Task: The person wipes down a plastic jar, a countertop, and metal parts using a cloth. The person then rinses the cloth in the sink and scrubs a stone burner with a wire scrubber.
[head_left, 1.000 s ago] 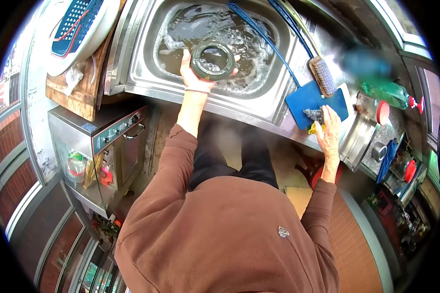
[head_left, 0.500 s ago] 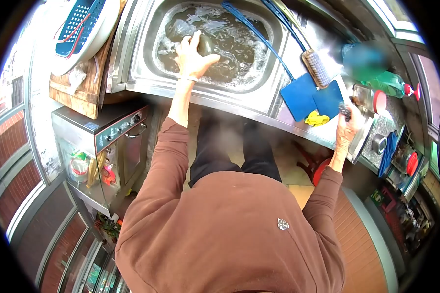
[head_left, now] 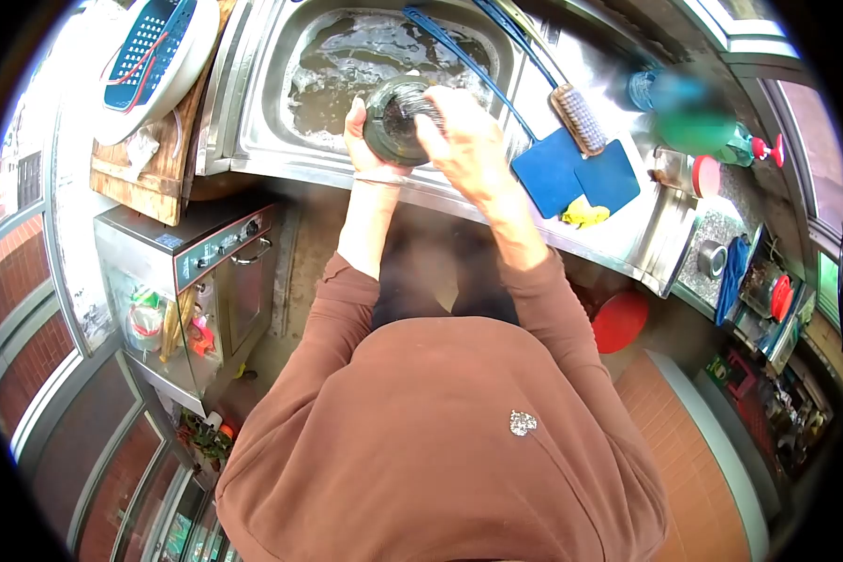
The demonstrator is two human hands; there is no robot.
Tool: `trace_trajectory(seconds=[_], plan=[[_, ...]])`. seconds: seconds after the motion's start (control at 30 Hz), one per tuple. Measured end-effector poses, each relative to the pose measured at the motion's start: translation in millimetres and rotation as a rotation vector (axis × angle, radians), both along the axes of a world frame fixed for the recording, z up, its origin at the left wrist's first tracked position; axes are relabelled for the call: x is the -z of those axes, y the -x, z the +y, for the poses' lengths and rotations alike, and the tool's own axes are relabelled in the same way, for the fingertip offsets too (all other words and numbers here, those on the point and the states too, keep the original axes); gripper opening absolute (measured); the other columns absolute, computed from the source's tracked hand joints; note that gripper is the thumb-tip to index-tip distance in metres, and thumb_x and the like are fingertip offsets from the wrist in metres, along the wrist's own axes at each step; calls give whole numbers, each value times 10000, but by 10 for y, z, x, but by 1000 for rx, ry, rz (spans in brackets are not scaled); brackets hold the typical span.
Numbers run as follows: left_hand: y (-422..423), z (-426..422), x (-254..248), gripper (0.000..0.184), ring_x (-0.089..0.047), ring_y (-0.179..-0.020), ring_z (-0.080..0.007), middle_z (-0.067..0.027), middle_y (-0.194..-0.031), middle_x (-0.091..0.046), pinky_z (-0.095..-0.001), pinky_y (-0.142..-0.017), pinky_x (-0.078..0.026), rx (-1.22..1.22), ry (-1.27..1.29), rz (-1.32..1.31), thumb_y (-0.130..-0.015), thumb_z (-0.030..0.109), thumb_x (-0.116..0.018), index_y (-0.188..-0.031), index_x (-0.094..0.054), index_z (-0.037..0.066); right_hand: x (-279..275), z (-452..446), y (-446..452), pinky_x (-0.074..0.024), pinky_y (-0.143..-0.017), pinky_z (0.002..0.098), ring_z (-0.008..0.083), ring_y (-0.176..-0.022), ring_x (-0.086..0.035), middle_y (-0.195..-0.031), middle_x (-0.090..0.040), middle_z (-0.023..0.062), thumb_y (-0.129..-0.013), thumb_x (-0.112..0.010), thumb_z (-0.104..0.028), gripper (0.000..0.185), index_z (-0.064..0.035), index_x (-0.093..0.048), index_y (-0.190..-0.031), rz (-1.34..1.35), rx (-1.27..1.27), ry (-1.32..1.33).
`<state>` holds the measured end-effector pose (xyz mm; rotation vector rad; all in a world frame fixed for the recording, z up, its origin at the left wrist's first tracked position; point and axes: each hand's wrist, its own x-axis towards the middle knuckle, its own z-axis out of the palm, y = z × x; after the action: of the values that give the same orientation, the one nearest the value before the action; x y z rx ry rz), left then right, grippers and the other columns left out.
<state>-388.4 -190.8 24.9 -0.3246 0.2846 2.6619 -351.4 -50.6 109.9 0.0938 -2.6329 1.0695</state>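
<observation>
Over the front part of the sink (head_left: 253, 136), my left hand (head_left: 370, 155) is wrapped round a dark round ring-shaped piece (head_left: 381, 140) from its left and lower side. My right hand (head_left: 468, 140) comes in from the right and presses a dark wire scourer (head_left: 420, 108) into the middle of the piece. The fingertips partly hide the scourer. Behind the piece, murky water (head_left: 337, 66) with foam fills the basin.
Right of the basin lie blue flat-headed tools (head_left: 548, 173), a bristle brush (head_left: 579, 120) and a yellow cloth (head_left: 585, 213). Farther right are a red-lidded jar (head_left: 676, 170) and green bottle (head_left: 735, 145). A cutting board (head_left: 150, 183) holds a white basin at left.
My left hand has lifted the round piece out of the water and turned it up. My right hand has moved left from the counter's right side to the piece, bringing the scourer.
</observation>
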Motion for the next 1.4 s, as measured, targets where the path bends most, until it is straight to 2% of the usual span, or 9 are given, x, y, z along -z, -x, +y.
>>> trace_trajectory(seconds=[0.13, 0.33, 0.47, 0.7, 0.83, 1.0, 1.13, 1.27, 1.4], plan=[[-122, 92, -144, 635, -619, -1124, -331, -189, -1250, -640, -454, -1024, -469, -98, 77, 36, -862, 456, -616, -1276, -576, -23, 98, -209, 36, -548, -763, 381, 341, -929, -651, -973, -658, 141, -826, -680, -145, 265, -52, -660, -1074, -124, 54, -250], [-121, 41, -245, 505, -638, -1073, -310, -170, -1174, -669, -430, -982, -491, -74, 166, 89, -854, 302, -564, -1220, -597, -45, 236, -210, 46, -531, -666, 408, 331, -798, -641, -839, -615, 91, -783, -665, -99, 96, -76, -641, -873, 71, -182, 226], [-240, -57, -166, 472, -670, -995, -330, -180, -1099, -694, -435, -936, -523, -62, 47, 10, -838, 295, -566, -1153, -628, -51, 149, -49, 9, -528, -650, 412, 336, -754, -649, -802, -639, 100, -773, -656, -79, 51, -81, -654, -825, -101, -461, 193], [-255, -32, -217, 636, -634, -1102, -336, -212, -1234, -641, -435, -1038, -461, -97, 159, 32, -835, 326, -576, -1314, -520, -90, 185, -207, 9, -527, -665, 420, 314, -732, -630, -778, -608, 115, -775, -676, -89, 100, -85, -592, -829, 44, -59, -263], [-213, -134, -36, 512, -644, -1082, -319, -186, -1189, -670, -418, -1009, -476, -88, 83, 35, -838, 296, -573, -1195, -610, -69, 255, -405, 69, -516, -652, 425, 318, -722, -628, -758, -605, 123, -784, -663, -95, 84, -70, -585, -772, 119, 24, -52], [-173, -198, -63, 558, -638, -1062, -325, -192, -1155, -669, -430, -993, -478, -100, 184, 60, -836, 355, -567, -1189, -595, -76, 170, -331, 42, -496, -656, 414, 331, -746, -628, -814, -626, 103, -798, -638, -114, 90, -71, -648, -876, -101, -319, 484], [-174, -216, -146, 479, -668, -976, -323, -184, -1070, -696, -437, -916, -524, -91, 199, 39, -820, 332, -568, -1089, -637, -59, 94, -127, 48, -511, -653, 421, 312, -749, -640, -825, -602, 98, -792, -648, -102, 65, -80, -645, -852, -37, -566, 99], [-138, -203, -337, 535, -653, -1029, -326, -190, -1135, -676, -444, -947, -516, -97, 144, 55, -818, 324, -574, -1190, -596, -59, 50, -251, -50, -537, -640, 405, 313, -734, -634, -813, -598, 113, -773, -625, -64, 54, -69, -582, -805, 72, -207, -189], [-156, -203, -270, 634, -621, -1110, -327, -195, -1233, -636, -437, -1027, -463, -88, 251, 117, -822, 379, -581, -1282, -544, -55, 104, -513, -30, -537, -663, 417, 326, -749, -638, -803, -609, 132, -792, -625, -95, 55, -54, -596, -815, 51, 100, -126]])
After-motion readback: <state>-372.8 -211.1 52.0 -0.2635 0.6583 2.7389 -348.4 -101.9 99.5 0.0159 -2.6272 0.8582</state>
